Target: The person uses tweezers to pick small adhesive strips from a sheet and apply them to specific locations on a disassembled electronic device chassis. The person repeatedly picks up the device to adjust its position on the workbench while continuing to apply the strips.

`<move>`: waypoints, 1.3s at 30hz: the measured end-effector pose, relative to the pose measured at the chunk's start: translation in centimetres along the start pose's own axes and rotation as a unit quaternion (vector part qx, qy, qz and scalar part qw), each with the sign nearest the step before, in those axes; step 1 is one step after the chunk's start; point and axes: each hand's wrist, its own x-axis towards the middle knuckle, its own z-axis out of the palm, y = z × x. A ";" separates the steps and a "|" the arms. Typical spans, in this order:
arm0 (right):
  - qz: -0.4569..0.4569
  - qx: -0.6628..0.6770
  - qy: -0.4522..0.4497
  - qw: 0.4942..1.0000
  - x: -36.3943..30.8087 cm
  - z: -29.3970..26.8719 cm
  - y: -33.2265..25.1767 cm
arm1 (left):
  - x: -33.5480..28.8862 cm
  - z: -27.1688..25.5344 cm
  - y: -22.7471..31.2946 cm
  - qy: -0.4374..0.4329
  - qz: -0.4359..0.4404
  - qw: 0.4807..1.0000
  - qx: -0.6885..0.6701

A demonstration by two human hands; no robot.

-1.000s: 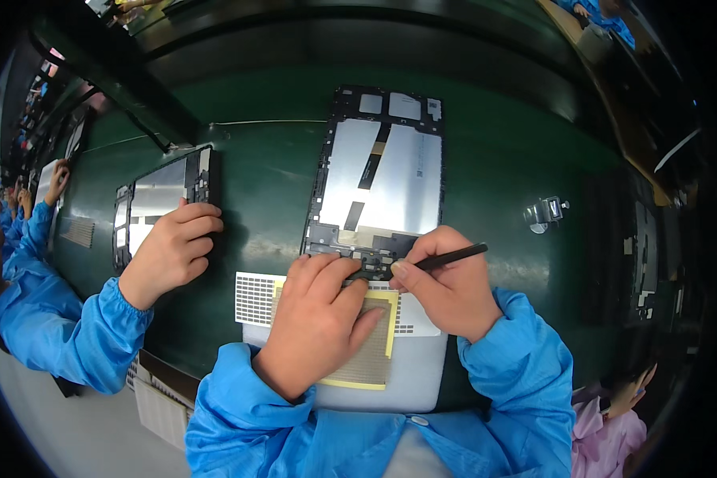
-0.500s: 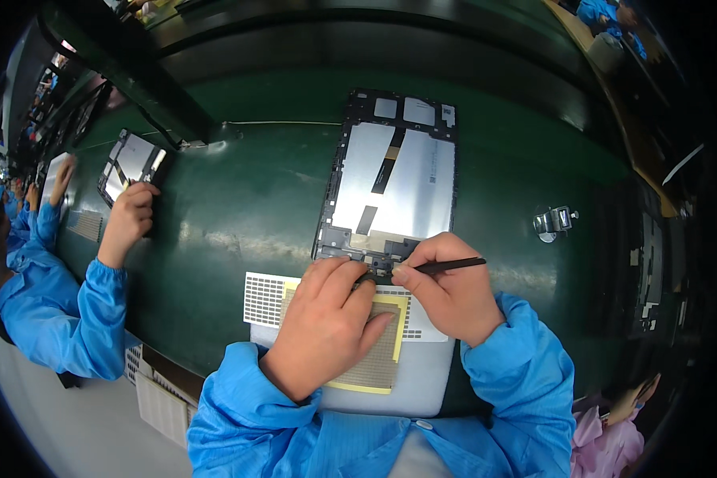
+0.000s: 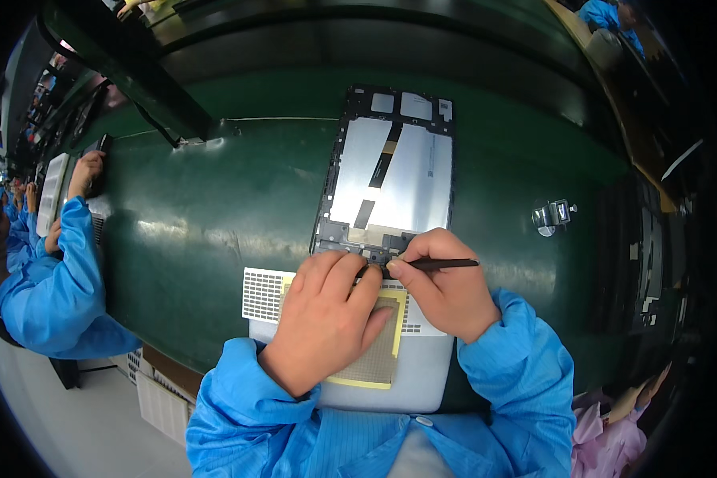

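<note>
A tablet housing [image 3: 430,175] with a silver back panel and black frame lies before me, its near end under my fingertips. My left hand [image 3: 327,319] rests palm down over a yellow-edged sheet [image 3: 382,366], thumb apart, fingertips bent onto the housing's near edge. My right hand [image 3: 446,287] pinches slim black tweezers [image 3: 448,263], whose tip is hidden by the fingers at that same edge. Beneath the yellow-edged sheet lies a white sheet with rows of small dark pieces [image 3: 260,293], over a pale grey pad [image 3: 426,374].
To the right on the green table [image 3: 239,207] stands a small clear-and-metal dispenser [image 3: 553,217]. A co-worker's blue sleeve [image 3: 64,287] is at the left, that hand on a dark object [image 3: 99,155]. A dark post [image 3: 135,72] rises at the back left.
The co-worker's hand at left has moved away, and the tablet that lay under it is gone from that spot. My hands stay at the housing's near edge, nearly unmoved.
</note>
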 end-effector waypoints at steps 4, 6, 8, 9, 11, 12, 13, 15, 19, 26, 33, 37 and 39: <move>0.153 0.298 0.086 0.938 -1.3 -0.6 -0.7 | -0.2 0.2 -0.1 0.002 0.003 1.000 0.014; 0.161 0.280 0.056 0.945 -3.2 -1.9 -1.1 | -0.2 0.1 0.0 0.000 0.005 1.000 0.017; 0.183 0.266 0.014 0.946 -5.4 -2.4 -0.9 | -0.2 0.2 0.1 -0.004 0.002 1.000 0.016; 0.216 0.242 -0.018 0.946 -6.5 -2.4 -0.4 | -0.2 0.3 0.0 -0.007 0.001 1.000 0.016; 0.248 0.247 -0.019 0.937 -7.8 -2.4 -1.0 | -0.1 0.3 -0.1 0.000 0.003 1.000 0.013; 0.236 0.246 -0.026 0.940 -8.3 -2.3 -1.0 | -0.2 0.4 -0.1 0.002 0.002 1.000 0.010; 0.225 0.244 -0.033 0.943 -8.8 -2.3 -1.1 | -0.2 0.5 -0.1 -0.001 0.003 1.000 0.010; 0.217 0.227 -0.038 0.949 -9.2 -2.1 -1.1 | -0.2 0.4 -0.2 -0.002 0.005 1.000 0.011; 0.228 0.191 -0.071 0.952 -8.1 -2.1 -1.3 | -0.1 0.1 -0.2 -0.014 0.000 1.000 0.009; 0.193 0.165 -0.066 0.965 -8.0 -1.3 -1.7 | 0.0 0.0 -0.1 -0.026 -0.002 1.000 0.004; 0.181 0.135 -0.105 0.969 -7.8 -1.4 -2.1 | 0.0 0.0 0.0 -0.020 0.000 1.000 0.003; 0.170 0.174 -0.065 0.968 -7.9 -1.8 -1.3 | 0.0 0.1 -0.2 -0.018 -0.001 1.000 0.001; 0.203 0.225 -0.027 0.953 -7.6 -2.2 -1.2 | 0.0 0.1 -0.2 -0.014 0.001 1.000 -0.002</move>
